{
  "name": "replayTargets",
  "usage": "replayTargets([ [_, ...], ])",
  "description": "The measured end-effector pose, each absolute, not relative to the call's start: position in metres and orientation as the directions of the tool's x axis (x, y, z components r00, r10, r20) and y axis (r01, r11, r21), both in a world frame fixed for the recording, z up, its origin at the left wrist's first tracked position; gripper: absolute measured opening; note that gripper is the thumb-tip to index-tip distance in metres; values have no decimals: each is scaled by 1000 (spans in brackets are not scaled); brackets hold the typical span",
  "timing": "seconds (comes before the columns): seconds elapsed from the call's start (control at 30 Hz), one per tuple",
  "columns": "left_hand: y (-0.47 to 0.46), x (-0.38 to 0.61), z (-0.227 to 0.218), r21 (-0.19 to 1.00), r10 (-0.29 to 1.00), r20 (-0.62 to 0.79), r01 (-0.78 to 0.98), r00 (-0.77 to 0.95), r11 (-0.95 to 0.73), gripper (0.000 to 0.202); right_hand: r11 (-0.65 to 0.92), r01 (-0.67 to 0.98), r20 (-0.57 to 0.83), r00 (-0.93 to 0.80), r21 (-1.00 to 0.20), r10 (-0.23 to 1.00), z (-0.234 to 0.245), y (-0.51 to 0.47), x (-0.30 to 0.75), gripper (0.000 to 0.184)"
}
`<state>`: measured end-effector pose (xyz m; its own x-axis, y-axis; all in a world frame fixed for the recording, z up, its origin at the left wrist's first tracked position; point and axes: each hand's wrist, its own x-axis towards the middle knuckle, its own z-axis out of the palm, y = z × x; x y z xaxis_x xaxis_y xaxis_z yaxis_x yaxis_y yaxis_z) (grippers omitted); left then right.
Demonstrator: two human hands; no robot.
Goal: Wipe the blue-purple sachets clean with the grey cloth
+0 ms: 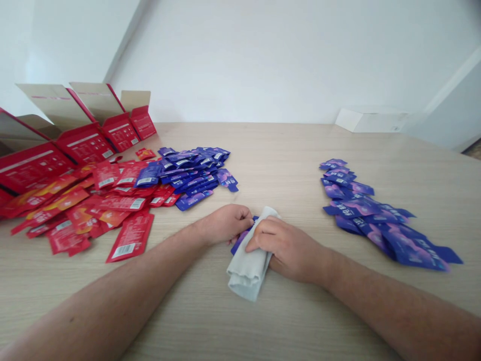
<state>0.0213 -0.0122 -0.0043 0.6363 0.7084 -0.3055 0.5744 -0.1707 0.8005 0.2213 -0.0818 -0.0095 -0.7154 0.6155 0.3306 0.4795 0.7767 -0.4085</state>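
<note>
A: What are the hands doing?

B: The right hand (pixel 289 248) is curled closed over a folded pale-grey cloth (pixel 246 271), with a glossy blue foil sachet (pixel 240 240) showing beneath. The left hand (pixel 224 224) is half-closed at the sachet's edge, though I can't tell from here whether it's pinching it.

A: What could go wrong?

B: A slack grip could let the slick sachet slide out, and a careless forearm could sweep the heap of blue foil sachets (pixel 190 173) into the loose red foil sachets (pixel 116 203).
</note>
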Motion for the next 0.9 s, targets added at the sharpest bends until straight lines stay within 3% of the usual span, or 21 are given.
replayTargets([
  [0.13,-12,21,-4,806,721,-299,570,625,-159,24,704,581,363,-604,-408,709,-11,-80,223,31],
  [0.3,-12,21,-4,807,705,-293,563,646,-181,26,781,477,324,-723,-403,610,-9,-83,221,34],
  [0.5,-12,21,-3,794,723,-297,582,624,-175,24,693,601,356,-595,-398,720,-10,-80,223,31],
  [0.67,-13,21,-2,793,706,-299,579,642,-190,24,784,473,327,-726,-402,605,-8,-83,221,30],
  [0.8,-13,21,-1,799,723,-298,577,623,-169,24,707,577,359,-611,-408,706,-11,-80,223,32],
  [0.9,-13,21,-2,802,715,-298,572,633,-172,25,742,538,352,-657,-401,667,-11,-80,222,34],
])
